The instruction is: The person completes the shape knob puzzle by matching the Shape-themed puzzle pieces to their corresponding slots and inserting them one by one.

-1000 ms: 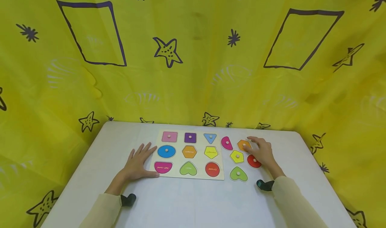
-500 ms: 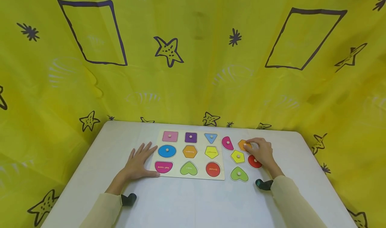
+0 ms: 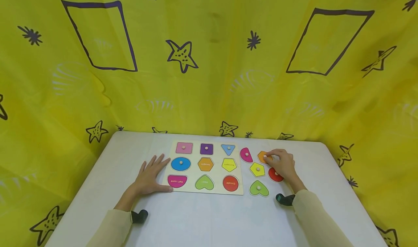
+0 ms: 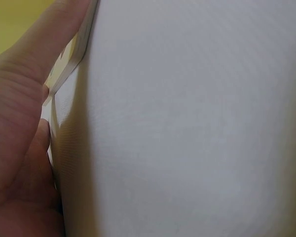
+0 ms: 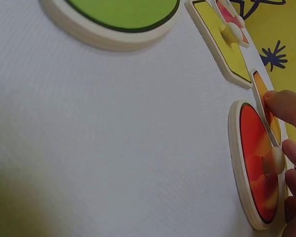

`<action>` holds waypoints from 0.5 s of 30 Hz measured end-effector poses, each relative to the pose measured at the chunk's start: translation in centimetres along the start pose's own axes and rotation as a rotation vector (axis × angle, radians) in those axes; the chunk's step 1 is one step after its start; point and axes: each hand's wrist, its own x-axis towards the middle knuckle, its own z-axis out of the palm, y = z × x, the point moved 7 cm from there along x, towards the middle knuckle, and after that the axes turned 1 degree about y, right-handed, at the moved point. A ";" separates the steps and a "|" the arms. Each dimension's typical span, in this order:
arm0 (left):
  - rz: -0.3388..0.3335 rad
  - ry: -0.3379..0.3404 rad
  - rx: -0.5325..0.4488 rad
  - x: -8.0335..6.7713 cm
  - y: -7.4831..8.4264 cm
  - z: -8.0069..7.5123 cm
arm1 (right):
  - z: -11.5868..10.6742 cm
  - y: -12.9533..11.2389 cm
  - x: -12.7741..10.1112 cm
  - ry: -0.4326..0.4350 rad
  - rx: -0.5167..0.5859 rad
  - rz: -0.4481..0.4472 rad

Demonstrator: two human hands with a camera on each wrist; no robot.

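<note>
While the left hand [image 3: 148, 176] is laid flat w/ straight fingers against the puzzle board [image 3: 241, 189] edge, the orange hexagon piece [image 3: 262, 155], on the counter [image 3: 209, 218] beside the yellow pentagon piece [image 3: 257, 169], is pinched in the right hand [image 3: 283, 164] grip.

A: We note the right hand [image 3: 283, 164] covers part of the orange piece [image 3: 262, 155] and red circle [image 3: 273, 175].

B: Agreed. The puzzle board [image 3: 241, 189] labels are too small for us to read.

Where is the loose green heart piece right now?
In the head view the green heart piece lies on the white table, just right of the puzzle board, in front of the yellow piece and the right hand.
</note>
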 end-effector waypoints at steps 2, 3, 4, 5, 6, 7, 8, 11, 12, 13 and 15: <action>-0.001 0.001 0.001 0.0 0.0 0.0 | 0.0 0.0 0.0 -0.004 -0.001 0.004; -0.001 0.001 -0.002 0.0 0.0 0.0 | 0.0 0.0 0.0 -0.006 -0.002 0.007; -0.001 0.002 -0.005 0.0 0.1 -0.1 | 0.1 0.0 0.0 -0.008 -0.002 0.010; 0.000 0.003 -0.007 0.0 0.1 -0.1 | 0.1 0.0 0.0 -0.008 -0.004 0.012; 0.001 0.003 -0.007 0.0 0.1 -0.1 | 0.1 0.1 0.0 -0.010 -0.006 0.015; 0.001 0.003 -0.009 0.0 0.2 -0.1 | 0.0 0.1 -0.1 -0.011 -0.008 0.017; 0.001 0.002 -0.010 0.0 0.2 -0.1 | 0.0 0.1 0.0 -0.012 -0.010 0.017; 0.001 0.002 -0.009 -0.1 0.2 -0.1 | 0.0 0.1 0.0 -0.010 -0.011 0.014; 0.001 0.003 -0.009 -0.1 0.2 -0.1 | 0.0 0.1 0.0 -0.009 -0.010 0.011; 0.000 0.003 -0.011 -0.1 0.2 -0.1 | 0.0 0.1 0.0 -0.006 -0.009 0.009; 0.002 0.005 -0.010 -0.1 0.2 -0.1 | 0.0 0.1 0.0 -0.002 -0.005 0.002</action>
